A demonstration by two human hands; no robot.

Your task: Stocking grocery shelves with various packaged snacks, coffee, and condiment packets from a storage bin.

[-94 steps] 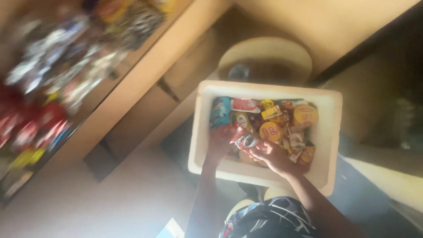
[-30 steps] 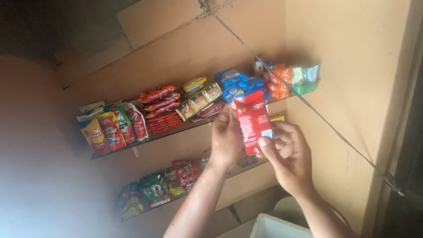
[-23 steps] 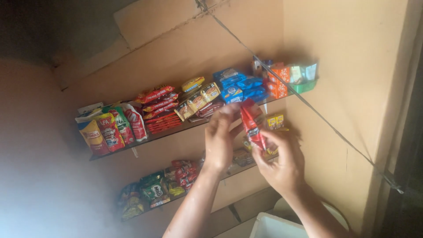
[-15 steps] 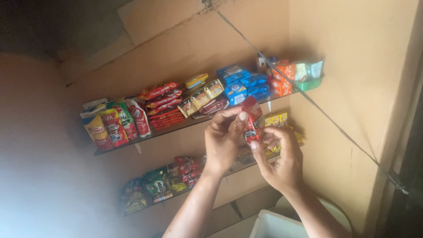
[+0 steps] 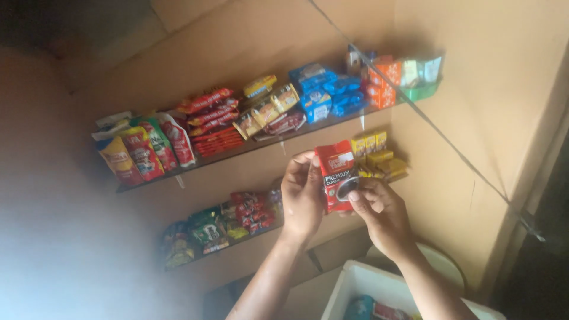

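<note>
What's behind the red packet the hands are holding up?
Behind the red packet, small yellow packets sit on the lower shelf against the brown wall. The packet, the left hand and the right hand cover whatever lies directly behind them.

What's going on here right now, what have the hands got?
A person holds a small red sachet up in front of two wall shelves, the left hand and the right hand both gripping it. The upper shelf carries rows of coloured packets; yellow boxes sit just behind the sachet. A white tub stands below.
</note>
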